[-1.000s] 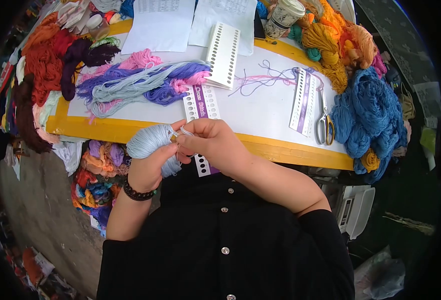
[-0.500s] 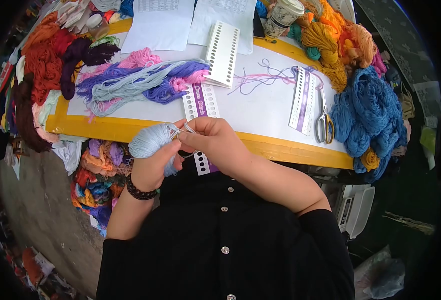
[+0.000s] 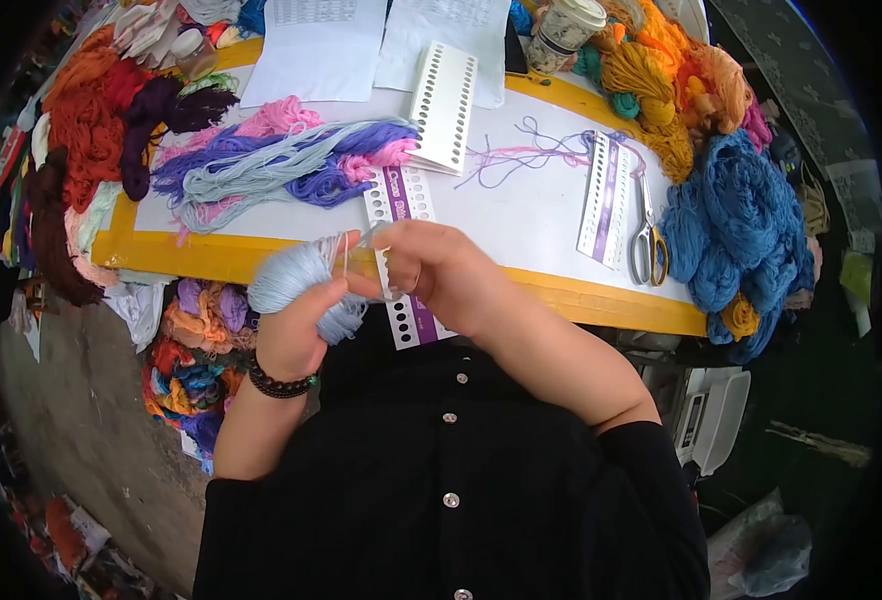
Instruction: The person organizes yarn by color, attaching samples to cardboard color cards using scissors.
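Observation:
My left hand (image 3: 306, 325), with a dark bead bracelet at its wrist, is closed round a pale blue skein of embroidery thread (image 3: 291, 280). Close beside it, my right hand (image 3: 436, 270) has its fingers curled in a pinch on strands of the same thread, slightly smeared by motion. Some strands stretch between the two hands. Just behind the fingers, a white and purple thread card (image 3: 406, 195) with punched holes lies over the table edge. A blank white holed card (image 3: 444, 110) lies overlapping its far end.
Pink, violet and pale blue thread bundles (image 3: 281, 165) lie on the table (image 3: 521, 225). To the right are a second thread card (image 3: 606, 200) with threads, scissors (image 3: 648, 245) and blue skeins (image 3: 741, 220). Paper sheets (image 3: 311, 60) and a patterned cup (image 3: 564, 35) stand farther back.
My right hand has moved slightly right and opened out from the left hand, drawing thread strands between them. The skein in my left hand has shifted a little left.

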Demonstrator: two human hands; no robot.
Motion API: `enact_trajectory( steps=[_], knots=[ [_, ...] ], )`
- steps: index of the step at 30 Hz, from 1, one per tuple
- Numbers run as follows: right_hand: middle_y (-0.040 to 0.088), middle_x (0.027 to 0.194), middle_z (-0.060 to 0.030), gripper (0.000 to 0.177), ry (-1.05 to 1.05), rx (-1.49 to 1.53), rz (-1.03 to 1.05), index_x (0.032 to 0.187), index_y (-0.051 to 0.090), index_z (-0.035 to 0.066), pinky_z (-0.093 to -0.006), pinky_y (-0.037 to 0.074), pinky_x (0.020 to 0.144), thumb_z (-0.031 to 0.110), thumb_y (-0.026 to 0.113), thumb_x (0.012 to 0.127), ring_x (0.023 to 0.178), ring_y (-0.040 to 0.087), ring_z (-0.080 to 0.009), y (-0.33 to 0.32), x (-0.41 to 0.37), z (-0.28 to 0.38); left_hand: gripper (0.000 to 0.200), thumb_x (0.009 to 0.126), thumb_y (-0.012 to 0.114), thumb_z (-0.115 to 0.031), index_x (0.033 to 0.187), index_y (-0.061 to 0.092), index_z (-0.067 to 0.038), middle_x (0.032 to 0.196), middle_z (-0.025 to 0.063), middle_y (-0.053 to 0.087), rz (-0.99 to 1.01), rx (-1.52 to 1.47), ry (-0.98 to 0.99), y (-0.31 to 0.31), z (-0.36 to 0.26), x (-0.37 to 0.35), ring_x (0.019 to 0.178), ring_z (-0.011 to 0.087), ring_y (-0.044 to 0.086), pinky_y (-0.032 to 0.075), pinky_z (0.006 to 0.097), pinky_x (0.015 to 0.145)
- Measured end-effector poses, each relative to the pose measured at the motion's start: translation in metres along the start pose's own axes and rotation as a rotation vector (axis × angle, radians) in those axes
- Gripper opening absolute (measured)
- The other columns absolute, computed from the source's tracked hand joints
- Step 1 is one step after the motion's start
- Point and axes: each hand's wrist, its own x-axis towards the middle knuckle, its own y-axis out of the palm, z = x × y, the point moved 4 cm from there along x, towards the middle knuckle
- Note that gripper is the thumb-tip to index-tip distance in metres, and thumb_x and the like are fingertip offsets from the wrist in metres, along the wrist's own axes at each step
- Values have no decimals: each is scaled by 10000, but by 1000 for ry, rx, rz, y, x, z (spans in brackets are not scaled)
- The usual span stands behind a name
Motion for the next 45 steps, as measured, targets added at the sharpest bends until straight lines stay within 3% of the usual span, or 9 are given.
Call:
enact_trajectory(
  steps=[1, 5, 18, 20, 23, 26, 36, 39, 45],
  knots=[
    [552, 660, -11, 184, 36, -84, -84, 833, 620, 27, -235, 333, 565, 206, 621, 872, 602, 447, -80, 4, 0, -6, 421, 848, 497, -42, 1256, 491, 65, 1020, 126, 640, 57, 61, 8, 6, 0, 1, 906, 182, 621, 452, 308, 876],
    [575, 643, -44, 164, -15, -189, -83, 822, 637, 4, -235, 387, 567, 162, 632, 865, 575, 488, -92, 15, 1, -9, 446, 865, 499, -4, 1310, 467, 10, 1001, 84, 625, 35, 448, 142, 13, 1, 0, 811, 137, 614, 489, 277, 760],
    [603, 704, -55, 130, -91, -153, -37, 826, 600, -22, -250, 441, 551, 94, 585, 882, 574, 536, -106, 19, -5, -6, 441, 898, 501, -53, 1336, 448, -23, 1062, 56, 608, 81, 242, -28, 14, -2, -1, 853, 113, 608, 495, 240, 668],
    [609, 717, -54, 123, -77, -121, -37, 842, 604, -21, -244, 439, 558, 93, 582, 884, 585, 538, -97, 22, -6, -4, 450, 871, 520, -49, 1313, 461, 17, 1010, 39, 610, -29, 104, -96, 17, -1, 0, 742, 70, 556, 456, 206, 608],
    [621, 723, -57, 131, -45, -149, -64, 844, 617, -20, -244, 442, 564, 103, 593, 882, 604, 560, -92, 18, -6, -2, 443, 876, 519, -55, 1310, 465, 13, 1037, 44, 610, -9, 186, -101, 16, 4, 0, 753, 70, 566, 450, 202, 598],
    [650, 803, -64, 134, 30, -434, -79, 903, 642, -20, -258, 500, 650, 102, 587, 893, 682, 599, -106, 8, -4, -6, 438, 877, 518, -55, 1307, 467, 13, 1061, 44, 610, -41, 265, -90, 20, 6, -1, 767, 71, 571, 443, 199, 590],
    [664, 791, -93, 102, -62, -302, 2, 869, 653, -30, -265, 512, 681, 61, 606, 866, 716, 641, -149, 14, -8, -5, 341, 934, 519, -179, 1212, 551, 16, 1001, 46, 628, -43, 53, -112, 2, 15, 1, 801, 88, 593, 461, 198, 585],
    [666, 794, -97, 96, -65, -220, -25, 867, 658, -25, -274, 508, 692, 62, 620, 853, 725, 640, -156, 14, -8, -5, 307, 952, 497, -221, 1156, 563, -1, 979, 29, 615, -87, 77, -13, 4, 14, 1, 765, 94, 559, 440, 215, 611],
    [650, 768, -78, 145, -93, -39, -80, 900, 622, -2, -280, 468, 748, 138, 607, 867, 753, 617, -143, 8, -5, 0, 299, 954, 488, -202, 1121, 590, 24, 942, 75, 646, -225, 257, 157, -10, 8, 0, 831, 152, 605, 459, 290, 811]
  ],
)
